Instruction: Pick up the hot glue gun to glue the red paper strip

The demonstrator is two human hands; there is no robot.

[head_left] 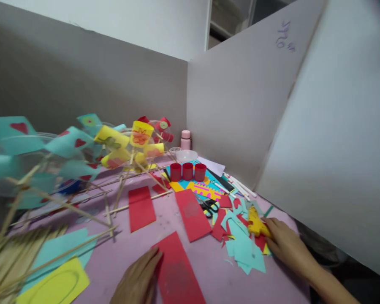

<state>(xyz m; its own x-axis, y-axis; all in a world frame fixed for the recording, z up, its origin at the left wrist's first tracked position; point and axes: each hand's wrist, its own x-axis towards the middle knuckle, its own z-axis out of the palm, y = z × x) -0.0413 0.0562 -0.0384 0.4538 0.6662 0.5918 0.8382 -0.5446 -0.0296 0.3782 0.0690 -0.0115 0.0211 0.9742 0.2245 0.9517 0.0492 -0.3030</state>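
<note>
My left hand [137, 276] lies with its fingers stretched out, the tips on the left edge of a red paper strip [180, 274] close to me. At the right, my right hand [285, 242] is closed on the handle of a yellow glue gun [256, 221], which rests low over a heap of light green paper scraps [243, 245]. Two more red strips lie ahead, one left of centre [141, 209] and one in the middle [192, 214]. Black-handled scissors [209, 207] are beyond the middle strip. Three red paper rolls [188, 172] stand in a row farther back.
Wheel-like stick models with green [69, 143] and yellow [141, 134] paper cups fill the left side. Bamboo sticks [6, 257] and a yellow sheet [55, 285] lie front left. A pink bottle [185, 140] stands in the back corner. Grey panels [234, 101] wall the table.
</note>
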